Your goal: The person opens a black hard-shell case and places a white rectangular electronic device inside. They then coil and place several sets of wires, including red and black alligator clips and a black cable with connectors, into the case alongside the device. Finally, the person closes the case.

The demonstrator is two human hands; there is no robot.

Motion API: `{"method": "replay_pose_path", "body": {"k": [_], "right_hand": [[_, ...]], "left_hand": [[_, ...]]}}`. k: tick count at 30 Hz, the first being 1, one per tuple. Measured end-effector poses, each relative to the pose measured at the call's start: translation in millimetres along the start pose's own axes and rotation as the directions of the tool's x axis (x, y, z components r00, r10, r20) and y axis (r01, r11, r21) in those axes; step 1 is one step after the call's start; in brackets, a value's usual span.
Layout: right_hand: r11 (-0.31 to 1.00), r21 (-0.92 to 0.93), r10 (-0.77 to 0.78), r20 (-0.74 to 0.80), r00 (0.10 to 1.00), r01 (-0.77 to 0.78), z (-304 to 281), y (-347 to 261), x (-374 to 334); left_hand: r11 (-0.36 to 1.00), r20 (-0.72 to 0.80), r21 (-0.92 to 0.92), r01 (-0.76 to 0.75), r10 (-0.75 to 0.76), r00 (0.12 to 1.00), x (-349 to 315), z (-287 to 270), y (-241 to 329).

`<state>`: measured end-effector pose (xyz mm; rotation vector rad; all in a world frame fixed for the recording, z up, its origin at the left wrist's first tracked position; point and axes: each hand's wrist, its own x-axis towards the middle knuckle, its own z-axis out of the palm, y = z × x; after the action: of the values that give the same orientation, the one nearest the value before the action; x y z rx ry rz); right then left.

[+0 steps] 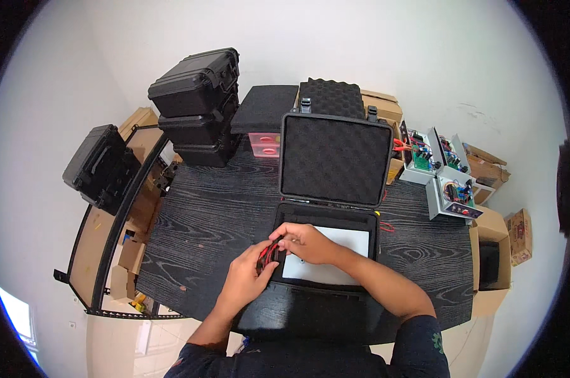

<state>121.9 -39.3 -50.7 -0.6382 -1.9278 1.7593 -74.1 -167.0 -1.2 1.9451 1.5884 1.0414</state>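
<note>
An opened black hard case (283, 157) lies in front of me on the dark wood-grain table, its raised lid lined with bumpy foam. A white flat panel (354, 242) sits in the foam-lined base. Over the base's left side, both my hands close round a bundle of red and black cables (269, 253). My left hand (246, 274) grips the bundle from the left. My right hand (307, 242) pinches its upper part, with that forearm crossing over the white panel. The cables' ends are hidden by my fingers.
Black hard cases (197, 94) are stacked at the back left, beside pink-fronted drawers (265, 145). Several opened electronic units (452, 198) with green boards stand at the right. A cardboard box (490, 277) is by the table's right edge, and a shelf rack (108, 252) at the left.
</note>
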Motion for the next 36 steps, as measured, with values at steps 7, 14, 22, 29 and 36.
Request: {"method": "replay_pose_path", "body": {"k": [7,14,22,29,36], "right_hand": [[0.98,-0.169,-0.123,-0.107,0.987,0.104,3,-18,-11],[0.985,-0.1,-0.14,0.005,0.99,0.14,-7,-12,-17],[0.803,-0.524,-0.313,0.033,0.949,0.283,0,-13,-13],[0.814,-0.546,-0.267,-0.052,0.962,0.197,14,-9,-16],[0.703,-0.64,-0.38,0.031,0.924,0.311,9,-16,-16]], "left_hand": [[0.999,-0.012,0.029,-0.039,0.04,0.999,0,5,1],[0.994,-0.024,0.067,-0.088,0.09,0.996,2,7,-1],[0.999,0.025,0.045,0.017,-0.018,1.0,2,3,5],[0.988,-0.045,0.125,-0.092,0.098,0.994,5,10,-7],[0.996,-0.037,0.091,0.001,0.002,0.999,10,14,-8]]}}
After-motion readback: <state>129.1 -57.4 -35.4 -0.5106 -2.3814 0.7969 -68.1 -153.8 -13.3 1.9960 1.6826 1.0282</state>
